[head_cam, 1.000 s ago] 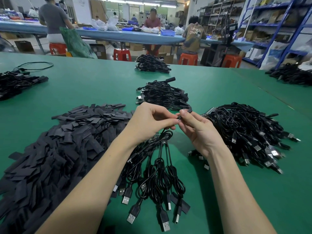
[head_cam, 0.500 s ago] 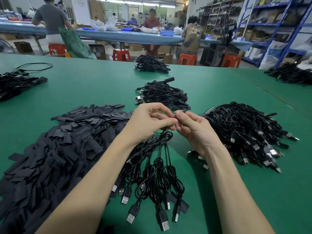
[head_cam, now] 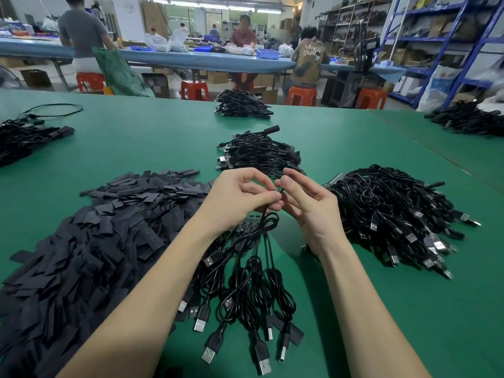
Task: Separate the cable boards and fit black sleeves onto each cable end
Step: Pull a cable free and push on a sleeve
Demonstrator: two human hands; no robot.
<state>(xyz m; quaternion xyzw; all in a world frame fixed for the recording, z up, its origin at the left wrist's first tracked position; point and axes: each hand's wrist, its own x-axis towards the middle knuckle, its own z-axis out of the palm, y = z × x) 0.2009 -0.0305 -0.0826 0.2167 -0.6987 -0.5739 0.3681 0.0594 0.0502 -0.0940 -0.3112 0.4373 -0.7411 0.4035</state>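
Note:
My left hand [head_cam: 240, 197] pinches the end of a black cable [head_cam: 268, 222] between thumb and forefinger above the green table [head_cam: 136, 143]. My right hand [head_cam: 308, 203] is just to its right, its thumb and forefinger holding a small black sleeve [head_cam: 281, 190] at that cable end. Below the hands hangs a bunch of black USB cables [head_cam: 245, 290] joined at a strip of small boards [head_cam: 249, 223], their plugs fanned toward me. A large heap of flat black sleeves [head_cam: 81, 255] lies at the left.
A pile of USB cables [head_cam: 390, 214] lies at the right, and a smaller cable pile [head_cam: 259, 154] sits just beyond my hands. More cable heaps lie at the far centre [head_cam: 242, 105], far left [head_cam: 24, 137] and far right [head_cam: 469, 118]. Several people work at a blue table [head_cam: 191, 60] behind.
My hands have drawn slightly apart and my right fingers have spread open more around the sleeve. The cable bunch below has hardly moved.

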